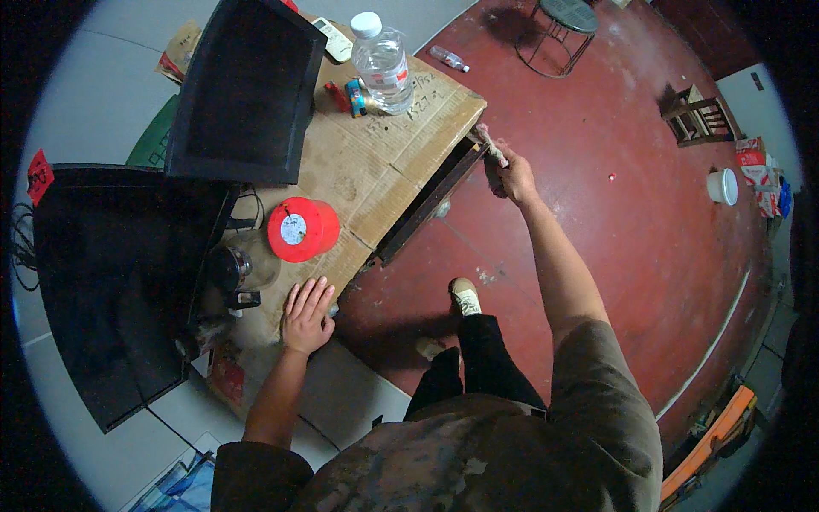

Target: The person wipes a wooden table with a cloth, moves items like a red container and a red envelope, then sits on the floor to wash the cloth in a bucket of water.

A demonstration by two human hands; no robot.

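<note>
My left hand [308, 317] lies flat, fingers apart, on the near corner of a table covered with cardboard [365, 173]. My right hand [514, 171] grips a crumpled, pale cloth [491, 144] at the table's far right corner, beside the end of a dark drawer [435, 203] that stands partly open. Near my left hand are a red round container [303, 229] with a white label and a glass jar or pot [256, 262]. Further back stand a large clear plastic bottle [386, 73], a blue lighter [356, 98], a red object [336, 96] and a white remote control [333, 40].
Two black monitors [246, 89] [128, 281] fill the table's left side. On the red floor [614, 211] are a lying plastic bottle [449, 58], a round stool [568, 16], a wooden chair [700, 120] and a white bucket [723, 187]. An orange object [710, 441] lies lower right.
</note>
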